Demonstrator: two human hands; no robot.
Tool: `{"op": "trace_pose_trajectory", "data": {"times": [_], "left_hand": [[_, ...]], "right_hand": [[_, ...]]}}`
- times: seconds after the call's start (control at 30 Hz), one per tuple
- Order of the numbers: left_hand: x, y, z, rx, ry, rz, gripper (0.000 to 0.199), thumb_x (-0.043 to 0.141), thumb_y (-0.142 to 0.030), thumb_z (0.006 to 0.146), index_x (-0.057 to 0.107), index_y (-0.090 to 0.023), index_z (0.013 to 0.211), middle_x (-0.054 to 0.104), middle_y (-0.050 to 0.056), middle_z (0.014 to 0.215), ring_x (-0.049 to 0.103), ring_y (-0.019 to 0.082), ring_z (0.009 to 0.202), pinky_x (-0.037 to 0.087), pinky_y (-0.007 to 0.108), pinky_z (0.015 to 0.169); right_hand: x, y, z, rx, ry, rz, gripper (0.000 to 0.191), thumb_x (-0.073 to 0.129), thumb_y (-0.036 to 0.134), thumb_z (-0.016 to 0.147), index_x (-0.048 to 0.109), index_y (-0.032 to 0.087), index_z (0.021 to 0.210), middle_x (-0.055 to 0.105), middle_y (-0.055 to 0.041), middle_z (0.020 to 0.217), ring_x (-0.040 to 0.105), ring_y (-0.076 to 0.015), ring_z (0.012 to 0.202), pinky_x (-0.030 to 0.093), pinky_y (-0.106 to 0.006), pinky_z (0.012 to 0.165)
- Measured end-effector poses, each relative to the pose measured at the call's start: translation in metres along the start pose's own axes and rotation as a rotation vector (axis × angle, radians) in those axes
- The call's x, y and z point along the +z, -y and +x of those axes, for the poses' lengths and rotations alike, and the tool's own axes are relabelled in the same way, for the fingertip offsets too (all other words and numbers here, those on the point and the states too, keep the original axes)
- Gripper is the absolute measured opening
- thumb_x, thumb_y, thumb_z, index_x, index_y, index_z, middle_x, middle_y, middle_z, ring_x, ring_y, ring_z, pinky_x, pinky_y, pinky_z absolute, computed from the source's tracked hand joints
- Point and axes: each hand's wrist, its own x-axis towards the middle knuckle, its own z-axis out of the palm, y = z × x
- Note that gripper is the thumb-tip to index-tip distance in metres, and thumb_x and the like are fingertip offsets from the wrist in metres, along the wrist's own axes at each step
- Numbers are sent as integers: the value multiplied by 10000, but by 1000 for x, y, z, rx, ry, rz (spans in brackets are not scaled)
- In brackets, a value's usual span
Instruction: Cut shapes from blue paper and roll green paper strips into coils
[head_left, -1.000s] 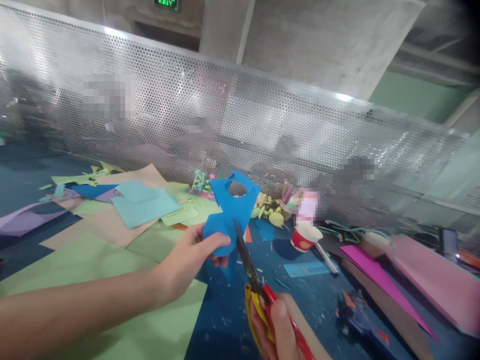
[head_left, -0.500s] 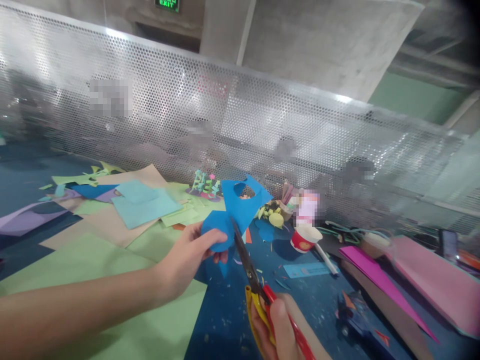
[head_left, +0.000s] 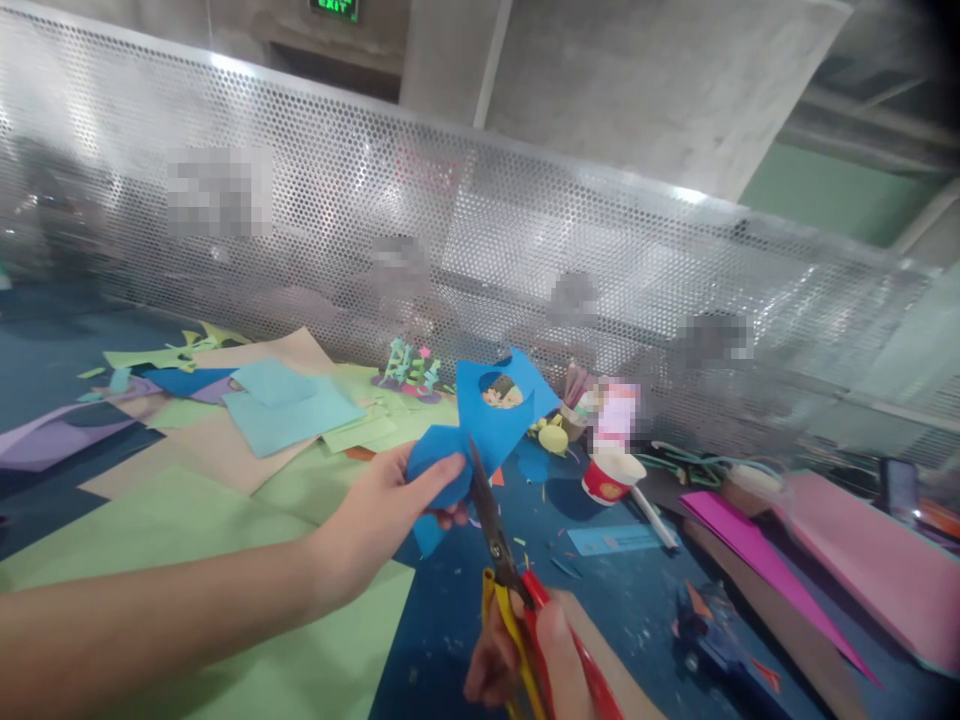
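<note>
My left hand (head_left: 409,490) pinches a piece of blue paper (head_left: 491,430), thumb on top, near its rounded lower part. The paper's upper part has a large cut-out hole and stands up above the table. My right hand (head_left: 551,655) is closed round the red and yellow handles of a pair of scissors (head_left: 499,545). The scissors' dark blades point up and left, with their tips at the blue paper beside my left thumb. How far apart the blades are is hard to see.
Green paper sheets (head_left: 300,640) and a light blue sheet (head_left: 289,410) lie on the left. On the right are a red and white paper cup (head_left: 611,475), a blue ruler (head_left: 615,540), a magenta sheet (head_left: 772,570) and a pink sheet (head_left: 870,560). A perforated metal screen (head_left: 315,200) stands behind the table.
The blue paper has shifted slightly right and turned in my left hand. The fingers of my right hand on the yellow handle have spread outward to the left.
</note>
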Motion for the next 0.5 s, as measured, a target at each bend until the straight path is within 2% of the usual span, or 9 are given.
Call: {"op": "trace_pose_trajectory", "data": {"times": [0.1, 0.2, 0.37, 0.5], "left_hand": [[-2, 1, 0, -27, -1, 51, 273, 539, -436, 828, 550, -190, 712, 589, -39, 593, 528, 114, 569, 407, 209, 548], [-2, 1, 0, -51, 30, 76, 293, 533, -454, 828, 524, -187, 707, 591, -33, 600, 525, 114, 567, 399, 209, 545], [-1, 2, 0, -56, 82, 120, 308, 523, -470, 838, 523, -178, 740, 601, -17, 617, 504, 110, 574, 398, 219, 560], [-1, 3, 1, -47, 106, 130, 313, 523, -460, 844, 520, -168, 733, 590, -13, 613, 491, 108, 570, 390, 224, 553]], "right_hand": [[-7, 1, 3, 14, 60, -27, 678, 273, 799, 745, 496, 170, 622, 652, -95, 708, 640, -182, 692, 506, -286, 662], [-12, 2, 3, 47, 95, -33, 650, 303, 779, 761, 508, 168, 676, 667, -106, 755, 642, -193, 716, 503, -313, 696], [-11, 2, 3, 31, 114, -18, 635, 304, 786, 754, 479, 186, 639, 678, -106, 784, 641, -206, 740, 498, -336, 733], [-10, -1, 3, 48, 82, -16, 634, 306, 789, 750, 473, 191, 627, 676, -99, 761, 641, -214, 754, 497, -333, 742]]}}
